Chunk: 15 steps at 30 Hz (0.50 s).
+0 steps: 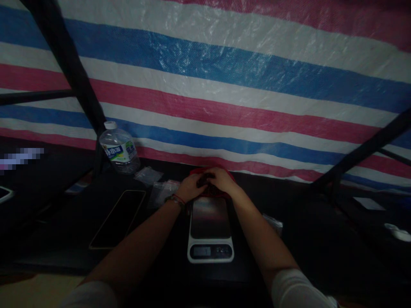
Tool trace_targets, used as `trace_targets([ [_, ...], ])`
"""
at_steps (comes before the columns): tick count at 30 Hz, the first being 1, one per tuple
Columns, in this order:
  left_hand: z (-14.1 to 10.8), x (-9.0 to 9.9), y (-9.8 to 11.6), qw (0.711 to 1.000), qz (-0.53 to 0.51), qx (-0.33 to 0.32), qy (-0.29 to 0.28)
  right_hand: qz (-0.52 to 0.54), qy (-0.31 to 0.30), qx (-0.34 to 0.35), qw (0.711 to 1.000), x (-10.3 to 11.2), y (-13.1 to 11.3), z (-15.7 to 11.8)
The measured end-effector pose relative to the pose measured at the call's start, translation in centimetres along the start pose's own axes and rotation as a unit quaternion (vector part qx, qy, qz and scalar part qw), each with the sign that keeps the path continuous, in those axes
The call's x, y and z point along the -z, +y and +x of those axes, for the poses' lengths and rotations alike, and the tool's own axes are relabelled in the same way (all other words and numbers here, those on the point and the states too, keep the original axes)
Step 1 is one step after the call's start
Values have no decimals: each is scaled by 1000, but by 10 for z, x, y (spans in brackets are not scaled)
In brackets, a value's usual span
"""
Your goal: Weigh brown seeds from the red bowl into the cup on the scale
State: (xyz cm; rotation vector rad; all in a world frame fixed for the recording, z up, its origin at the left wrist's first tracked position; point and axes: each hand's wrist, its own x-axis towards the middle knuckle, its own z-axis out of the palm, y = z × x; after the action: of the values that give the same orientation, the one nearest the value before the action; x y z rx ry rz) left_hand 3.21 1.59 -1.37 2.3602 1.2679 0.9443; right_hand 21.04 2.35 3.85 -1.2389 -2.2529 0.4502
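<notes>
A white digital scale (pixel 210 222) with a dark top plate and a lit display lies on the black table between my forearms. Just behind it is a red bag or container (pixel 227 173) with dark contents that are too dim to make out. My left hand (pixel 192 187) reaches into the red thing from the left, a bracelet round its wrist. From the right my right hand (pixel 218 179) reaches in close beside it. The fingers of both hands are bent over the dark contents, and their tips are hidden or too dark to tell what they hold.
Clear plastic bags (pixel 160 193) lie left of the hands, near a large plastic bottle (pixel 120 149). A phone (pixel 118 220) lies beside my left forearm. Another small bag (pixel 273 224) is right of my right forearm. Dark frame bars and a striped sheet (pixel 224 77) stand behind.
</notes>
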Motion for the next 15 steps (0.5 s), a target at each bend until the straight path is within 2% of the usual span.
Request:
trace_targets([
  [5,-1,0,-1,1000,-3,4,12,61,16,9,998,0,1,1],
  [8,-2,1,-1,1000,-11,3,29,10,9,-30,999,5,-1,1],
  [11,-2,2,-1,998,-31,10,45,-81,-60,-84,991,8,-4,-4],
  [15,-2,2,0,996,-48,17,80,-146,-146,-101,973,-2,-4,-12],
])
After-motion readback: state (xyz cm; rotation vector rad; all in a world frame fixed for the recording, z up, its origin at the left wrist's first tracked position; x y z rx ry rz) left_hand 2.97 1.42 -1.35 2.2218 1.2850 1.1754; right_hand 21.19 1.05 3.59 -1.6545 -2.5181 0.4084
